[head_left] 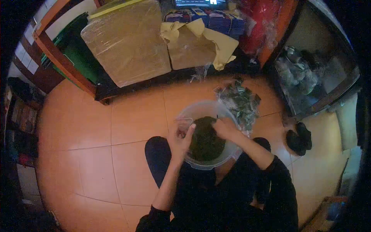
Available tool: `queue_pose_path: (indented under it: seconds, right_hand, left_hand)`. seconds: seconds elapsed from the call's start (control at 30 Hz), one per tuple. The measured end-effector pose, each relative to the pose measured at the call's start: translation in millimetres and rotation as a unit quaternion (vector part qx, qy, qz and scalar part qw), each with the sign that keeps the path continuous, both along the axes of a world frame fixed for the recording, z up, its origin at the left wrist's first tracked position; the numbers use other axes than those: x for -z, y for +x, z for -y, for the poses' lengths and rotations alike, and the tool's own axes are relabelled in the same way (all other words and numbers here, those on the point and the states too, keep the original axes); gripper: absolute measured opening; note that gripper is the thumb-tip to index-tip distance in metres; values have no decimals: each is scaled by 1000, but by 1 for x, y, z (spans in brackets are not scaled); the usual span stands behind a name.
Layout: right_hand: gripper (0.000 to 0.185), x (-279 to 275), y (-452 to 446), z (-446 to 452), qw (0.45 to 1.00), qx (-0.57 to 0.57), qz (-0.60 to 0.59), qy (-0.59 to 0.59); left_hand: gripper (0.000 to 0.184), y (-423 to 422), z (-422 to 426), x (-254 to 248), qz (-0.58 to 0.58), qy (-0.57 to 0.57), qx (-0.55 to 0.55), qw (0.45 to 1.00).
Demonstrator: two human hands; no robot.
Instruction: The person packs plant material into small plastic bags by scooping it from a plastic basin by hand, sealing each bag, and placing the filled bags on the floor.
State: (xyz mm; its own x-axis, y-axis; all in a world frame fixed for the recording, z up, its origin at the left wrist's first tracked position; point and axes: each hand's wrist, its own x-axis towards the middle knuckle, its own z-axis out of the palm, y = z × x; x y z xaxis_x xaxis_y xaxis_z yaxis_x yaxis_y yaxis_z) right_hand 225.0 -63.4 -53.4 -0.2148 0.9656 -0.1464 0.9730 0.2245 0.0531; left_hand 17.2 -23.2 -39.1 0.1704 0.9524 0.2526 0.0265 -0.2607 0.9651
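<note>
Between my knees stands a translucent plastic tub (pixel 205 167), partly filled with a dark green, loose-looking material (pixel 208 145). At the tub's left rim my left hand (pixel 181 139) is closed, its thumb raised, on what looks like a small clear plastic bag (pixel 187 120); its outline is faint. My right hand (pixel 227 129) reaches over the right side of the tub with curled fingers. A short dark tip shows above those fingers, but the thing they grip is mostly hidden. Just beyond the tub lies a pile of small clear packets (pixel 241 102) with dark green contents.
Wrapped cardboard boxes (pixel 127 42) stand on a low dark shelf ahead, beside torn brown paper (pixel 222 46) and stacked blue packs (pixel 226 25). At right are a dark cabinet (pixel 322 96) holding clear bags and a pair of black shoes (pixel 299 139). Tiled floor (pixel 85 131) extends left.
</note>
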Motion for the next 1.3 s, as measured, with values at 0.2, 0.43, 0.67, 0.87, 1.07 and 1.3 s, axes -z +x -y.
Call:
queue_pose_path:
  seconds: [0.2, 0.43, 0.67, 0.87, 1.07, 1.3]
  right_hand:
    - [24, 11, -12, -26, 985, 93, -138, 49]
    - [23, 5, -21, -27, 962, 79, -122, -231]
    - [23, -22, -8, -9, 972, 119, -193, -53]
    - [23, -38, -3, 6, 951, 204, -230, 17]
    - [21, -57, 3, 19, 935, 221, -258, 98]
    - [20, -76, 17, 22, 912, 212, -320, 145]
  left_hand:
    - [19, 0, 3, -6, -26, 3, -8, 1000]
    - [18, -1, 3, -11, -2, 8, 2, 1000]
    - [19, -6, -5, 11, -3, 14, 26, 1000]
    - [41, -6, -2, -12, 60, 41, -5, 997]
    - [51, -15, -6, -15, -20, 2, 11, 1000]
    - [53, -9, -6, -9, -162, 14, 70, 984]
